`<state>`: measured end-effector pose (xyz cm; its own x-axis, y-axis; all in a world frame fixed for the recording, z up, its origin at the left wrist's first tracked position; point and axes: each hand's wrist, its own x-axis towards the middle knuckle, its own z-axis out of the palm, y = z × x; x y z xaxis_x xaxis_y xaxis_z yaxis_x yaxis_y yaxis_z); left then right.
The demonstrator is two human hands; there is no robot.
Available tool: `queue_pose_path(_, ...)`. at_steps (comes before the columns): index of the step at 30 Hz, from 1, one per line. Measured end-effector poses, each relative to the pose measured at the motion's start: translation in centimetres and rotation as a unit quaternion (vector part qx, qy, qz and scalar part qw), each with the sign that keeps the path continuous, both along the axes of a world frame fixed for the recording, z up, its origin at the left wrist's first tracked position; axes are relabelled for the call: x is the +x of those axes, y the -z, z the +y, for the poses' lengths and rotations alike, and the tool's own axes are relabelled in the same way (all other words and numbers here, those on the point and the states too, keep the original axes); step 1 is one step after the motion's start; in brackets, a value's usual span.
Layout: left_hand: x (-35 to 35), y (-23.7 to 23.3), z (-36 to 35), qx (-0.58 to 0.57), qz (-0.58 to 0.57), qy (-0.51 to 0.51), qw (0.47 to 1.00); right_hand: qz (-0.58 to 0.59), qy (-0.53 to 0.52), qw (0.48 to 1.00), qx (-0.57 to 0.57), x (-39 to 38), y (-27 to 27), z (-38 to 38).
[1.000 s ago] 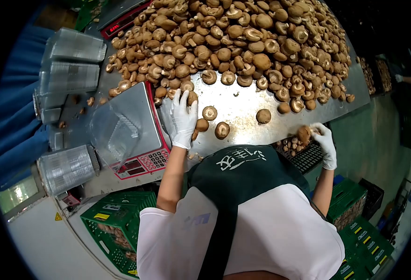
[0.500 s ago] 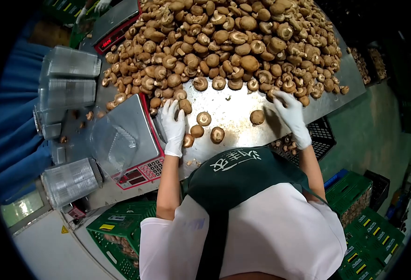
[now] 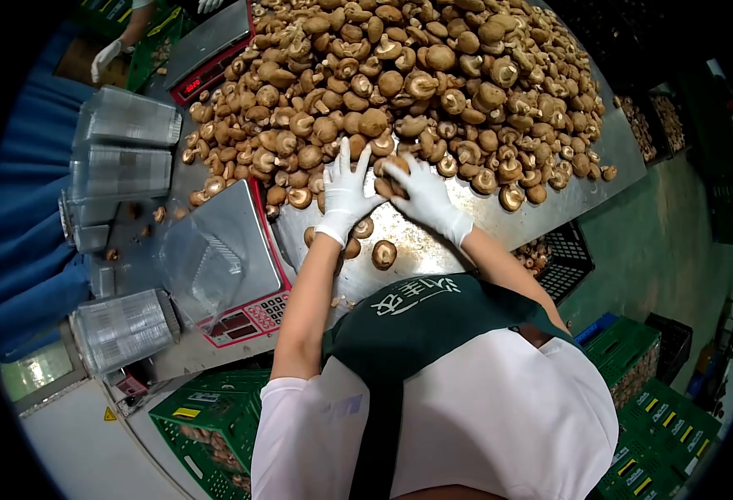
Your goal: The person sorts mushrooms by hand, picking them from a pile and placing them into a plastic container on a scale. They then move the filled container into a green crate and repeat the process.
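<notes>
At the near edge of the mushroom pile [image 3: 400, 75], the right hand [image 3: 426, 198] has swung in beside the left hand [image 3: 346, 193]. Both grips are spread — palms down.

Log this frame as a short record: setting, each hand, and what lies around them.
Setting: steel table heaped with a mushroom pile
Left hand: white glove, fingers spread, on the pile's near edge
Right hand: white glove, open, beside the left, on the same edge
Loose mushrooms: a few on bare steel just below the hands
Scale: left of the hands, clear tray on it
Tray stacks: far left
Black crate: right, with mushrooms inside
Co-worker's hand: gloved, top left
</notes>
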<state>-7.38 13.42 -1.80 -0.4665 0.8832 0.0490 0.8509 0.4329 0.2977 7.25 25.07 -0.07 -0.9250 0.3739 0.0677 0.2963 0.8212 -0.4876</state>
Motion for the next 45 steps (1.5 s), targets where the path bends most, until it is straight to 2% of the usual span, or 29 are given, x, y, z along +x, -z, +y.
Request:
queue_pose_path(1, -0.2, 0.8, -0.5, -0.011, 0.007, 0.011, 1.0, 0.043, -0.016, 0.999, 0.02, 1.1, 1.0, -0.8)
queue_pose_path(4, 0.9, 0.8, -3.9, 0.024, 0.017, 0.043, 0.999, 0.05, -0.068, 0.996, -0.012, 3.9, 2.2, -2.8)
queue_pose_path(5, 1.5, 0.5, -5.1, -0.02, 0.021, 0.052, 0.998, 0.061, -0.073, 0.995, -0.016, 4.7, 2.1, -3.2)
queue_pose_path(7, 2.8, 0.3, -7.2, 0.006, 0.068, 0.073, 0.995, 0.093, -0.091, 0.991, -0.038, 5.8, 1.4, -3.6)
queue_pose_path(11, 3.3, 0.4, -9.7, 0.012, 0.065, 0.086, 0.994, 0.156, -0.146, 0.971, -0.105, 6.4, 0.8, -2.7)
queue_pose_path(13, 2.8, -0.2, -9.2, 0.118, 0.014, 0.063, 0.991, 0.178, -0.11, 0.97, -0.127, 5.3, 0.2, -0.9)
queue_pose_path(14, 2.5, -0.5, -8.4, 0.174, 0.022, 0.033, 0.984, 0.18, -0.054, 0.979, -0.075, 4.2, 0.4, 0.6)
queue_pose_path(17, 0.9, -1.0, -4.9, 0.202, -0.022, -0.051, 0.978, 0.122, 0.098, 0.987, 0.041, 0.5, -0.9, 4.5)
queue_pose_path(18, 0.9, -1.1, -3.7, 0.185, -0.023, -0.041, 0.982, 0.123, 0.099, 0.987, 0.041, -0.2, -0.3, 4.7)
queue_pose_path(19, 0.6, -1.2, -2.7, 0.169, -0.022, -0.03, 0.985, 0.051, 0.097, 0.992, 0.059, -1.0, 0.8, 4.8)
queue_pose_path(20, 0.2, 0.7, -2.5, 0.078, -0.055, -0.008, 0.995, -0.023, 0.094, 0.992, 0.077, -1.6, 1.4, 4.8)
queue_pose_path(21, 0.7, 0.2, -2.7, -0.056, -0.051, 0.008, 0.997, -0.022, 0.064, 0.992, 0.108, -1.6, 1.4, 4.1)
queue_pose_path(23, 0.9, 1.6, -4.2, -0.066, -0.042, -0.007, 0.997, 0.02, 0.033, 0.99, 0.134, -0.6, 1.5, 2.2)
queue_pose_path(24, 1.7, 0.3, -4.9, -0.066, -0.002, -0.018, 0.998, 0.019, 0.014, 0.991, 0.131, 0.3, 0.7, 1.1)
queue_pose_path(25, 1.9, 1.0, -6.2, 0.001, -0.013, -0.025, 1.0, 0.029, 0.004, 0.99, 0.137, 1.2, 0.8, 0.2)
queue_pose_path(26, 2.0, 0.9, -7.1, 0.011, 0.009, -0.016, 1.0, 0.045, 0.005, 0.99, 0.134, 2.0, 1.3, -0.6)
queue_pose_path(29, 2.6, 0.3, -8.9, 0.048, 0.049, 0.011, 0.998, 0.078, -0.013, 0.995, 0.068, 4.6, 1.6, -2.6)
queue_pose_path(32, 2.8, -1.2, -8.5, 0.09, -0.035, 0.066, 0.993, 0.084, -0.057, 0.993, 0.055, 6.2, 2.0, -3.6)
queue_pose_path(34, 3.0, -2.1, -6.6, 0.115, -0.031, 0.066, 0.991, 0.117, -0.109, 0.987, -0.015, 6.4, 1.8, -3.6)
queue_pose_path(35, 3.2, -2.5, -5.4, 0.138, -0.027, 0.065, 0.988, 0.118, -0.108, 0.987, -0.013, 6.2, 1.5, -3.4)
queue_pose_path(38, 3.1, -1.6, -1.9, 0.128, -0.051, 0.055, 0.989, 0.208, 0.04, 0.97, -0.116, 3.7, -0.7, -1.4)
queue_pose_path(39, 3.1, -0.9, -1.3, 0.112, -0.042, 0.057, 0.991, 0.214, 0.058, 0.969, -0.11, 2.6, -1.0, 0.0)
queue_pose_path(40, 3.0, 0.3, -1.1, 0.068, -0.03, 0.079, 0.994, 0.2, 0.07, 0.976, -0.047, 1.4, -0.6, 1.4)
queue_pose_path(41, 2.9, 1.0, -1.1, 0.035, -0.101, 0.093, 0.99, 0.185, 0.083, 0.979, 0.016, 0.2, 0.0, 2.7)
queue_pose_path(43, 2.7, 0.9, -2.2, -0.008, -0.099, 0.092, 0.991, 0.051, 0.103, 0.993, 0.038, -1.4, 1.1, 4.2)
queue_pose_path(45, 2.5, -0.3, -4.2, -0.007, -0.058, 0.078, 0.995, -0.02, 0.084, 0.994, -0.065, -1.8, 1.9, 3.3)
